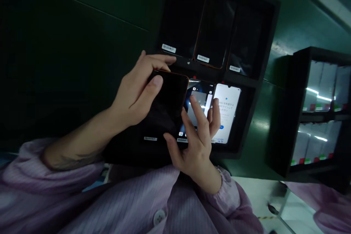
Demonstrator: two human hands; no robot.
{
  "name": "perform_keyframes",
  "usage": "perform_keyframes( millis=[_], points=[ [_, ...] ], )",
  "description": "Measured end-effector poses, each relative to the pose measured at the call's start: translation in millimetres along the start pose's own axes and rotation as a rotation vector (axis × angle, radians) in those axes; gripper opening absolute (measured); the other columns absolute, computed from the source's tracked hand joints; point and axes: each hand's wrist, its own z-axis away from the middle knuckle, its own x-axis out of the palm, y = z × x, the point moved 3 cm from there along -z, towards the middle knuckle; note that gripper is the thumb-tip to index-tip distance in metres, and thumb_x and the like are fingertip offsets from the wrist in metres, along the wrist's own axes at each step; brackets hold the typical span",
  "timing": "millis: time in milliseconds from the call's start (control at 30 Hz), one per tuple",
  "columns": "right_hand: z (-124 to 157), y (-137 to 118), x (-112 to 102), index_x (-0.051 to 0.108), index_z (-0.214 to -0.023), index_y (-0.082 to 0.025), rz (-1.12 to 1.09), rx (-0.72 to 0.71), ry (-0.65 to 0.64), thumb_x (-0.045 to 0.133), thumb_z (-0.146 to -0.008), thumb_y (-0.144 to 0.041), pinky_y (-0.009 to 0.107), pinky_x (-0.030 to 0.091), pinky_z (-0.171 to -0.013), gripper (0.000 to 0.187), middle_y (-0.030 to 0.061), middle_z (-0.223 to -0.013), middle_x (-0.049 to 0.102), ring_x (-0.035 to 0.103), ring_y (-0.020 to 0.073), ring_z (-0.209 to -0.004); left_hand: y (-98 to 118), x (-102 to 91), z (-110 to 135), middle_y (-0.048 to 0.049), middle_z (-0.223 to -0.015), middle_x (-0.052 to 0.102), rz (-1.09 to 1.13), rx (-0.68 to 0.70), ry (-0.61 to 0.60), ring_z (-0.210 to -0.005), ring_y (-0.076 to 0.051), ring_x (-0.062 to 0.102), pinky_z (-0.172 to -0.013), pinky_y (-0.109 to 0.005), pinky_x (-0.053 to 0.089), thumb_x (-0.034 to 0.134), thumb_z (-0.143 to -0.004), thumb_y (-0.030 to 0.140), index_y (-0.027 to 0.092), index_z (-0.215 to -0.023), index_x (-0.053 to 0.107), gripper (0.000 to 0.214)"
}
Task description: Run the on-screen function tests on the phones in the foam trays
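A black tray (251,124) in front of me holds smartphones in two rows. My left hand (138,89) is closed on the top end of a smartphone with a dark screen (168,104), thumb on the glass and fingers around its upper edge. Beside it lies a lit phone (197,98) showing app cards and icons. My right hand (196,148) hovers over that lit phone with fingers spread; whether a fingertip touches the glass, I cannot tell. Partly behind those fingers is a phone with a white screen (229,117) bearing Japanese text.
Along the tray's far row lie three dark phones (212,33) with small white labels. Another black tray (290,117) with several pale-covered phones stands to the right on the green table (263,131). A pink sleeve (326,204) of another person shows at lower right.
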Motion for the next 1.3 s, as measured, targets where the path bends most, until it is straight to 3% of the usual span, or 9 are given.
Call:
perform_keyframes(
  millis=[100, 200, 333, 567, 1033, 1167, 1233, 1300],
  points=[
    [1.4, 4.8, -0.6, 0.065, -0.135, -0.015, -0.013, 0.016, 0.012, 0.054, -0.105, -0.041, 0.071, 0.039, -0.129, 0.041, 0.0169, -0.153, 0.064, 0.026, 0.0382, -0.168, 0.5, -0.2, -0.2, 0.0009, -0.131, 0.076, 0.077, -0.046, 0.017, -0.135, -0.018, 0.067, -0.14, -0.053, 0.029, 0.04, -0.107, 0.037, 0.024, -0.116, 0.068, 0.032],
    [3.7, 7.2, -0.2, 0.068, -0.129, -0.013, -0.022, 0.046, 0.033, 0.056, -0.104, -0.033, 0.069, 0.041, -0.127, 0.034, 0.0182, -0.151, 0.066, 0.03, 0.0387, -0.166, -0.1, -0.9, -0.9, 0.0023, -0.123, 0.079, 0.103, -0.087, 0.017, -0.13, -0.018, 0.071, -0.14, -0.052, 0.03, 0.039, -0.107, 0.036, 0.025, -0.116, 0.07, 0.034],
    [5.2, 7.1, 0.4, 0.069, -0.128, -0.014, -0.037, 0.058, 0.037, 0.058, -0.103, -0.028, 0.066, 0.044, -0.126, 0.031, 0.0169, -0.149, 0.068, 0.034, 0.0371, -0.165, -2.5, -2.3, -1.5, 0.0021, -0.121, 0.08, 0.111, -0.115, 0.035, -0.122, -0.017, 0.073, -0.137, -0.046, 0.034, 0.042, -0.105, 0.036, 0.024, -0.116, 0.072, 0.034],
    [4.6, 9.1, -0.5, 0.067, -0.131, -0.015, -0.092, 0.074, 0.029, 0.058, -0.103, -0.031, 0.071, 0.041, -0.126, 0.033, 0.0184, -0.152, 0.065, 0.034, 0.0378, -0.164, -2.2, -2.9, -0.5, 0.0051, -0.119, 0.08, 0.153, -0.135, 0.035, -0.12, -0.012, 0.073, -0.138, -0.036, 0.03, 0.041, -0.104, 0.03, 0.024, -0.116, 0.073, 0.034],
    [4.1, 10.9, -1.4, 0.065, -0.134, -0.011, -0.182, 0.01, 0.016, 0.055, -0.105, -0.034, 0.07, 0.037, -0.13, 0.038, 0.0196, -0.147, 0.067, 0.033, 0.037, -0.165, -3.6, -3.0, -0.4, 0.0032, -0.118, 0.079, 0.177, -0.132, 0.027, -0.121, -0.015, 0.071, -0.139, -0.047, 0.032, 0.044, -0.103, 0.031, 0.024, -0.116, 0.072, 0.032],
    [2.5, 12.6, -6.6, 0.069, -0.128, -0.012, -0.204, 0.02, 0.038, 0.054, -0.105, -0.029, 0.067, 0.04, -0.129, 0.032, 0.0196, -0.147, 0.068, 0.038, 0.036, -0.163, 6.3, -8.1, 5.0, 0.0077, -0.125, 0.078, 0.33, -0.081, 0.007, -0.128, -0.014, 0.071, -0.146, -0.043, 0.02, 0.056, -0.103, 0.034, 0.028, -0.122, 0.071, 0.025],
    [1.4, 15.7, -11.6, 0.073, -0.12, -0.016, -0.222, 0.056, 0.074, 0.056, -0.104, -0.022, 0.065, 0.045, -0.126, 0.025, 0.0167, -0.145, 0.069, 0.045, 0.0348, -0.159, 13.8, -10.9, 9.1, 0.0109, -0.134, 0.075, 0.467, -0.085, -0.017, -0.128, -0.013, 0.072, -0.142, -0.038, 0.035, 0.07, -0.098, 0.044, 0.036, -0.131, 0.068, 0.034],
    [1.1, 21.3, -18.1, 0.075, -0.113, -0.02, -0.249, 0.095, 0.144, 0.057, -0.101, -0.016, 0.062, 0.05, -0.122, 0.022, 0.0119, -0.142, 0.072, 0.053, 0.0331, -0.153, 19.1, -8.4, 12.4, 0.0106, -0.132, 0.076, 0.59, -0.19, -0.168, -0.119, -0.014, 0.076, -0.12, -0.036, 0.061, 0.08, -0.092, 0.045, 0.042, -0.135, 0.066, 0.045]
  ],
)
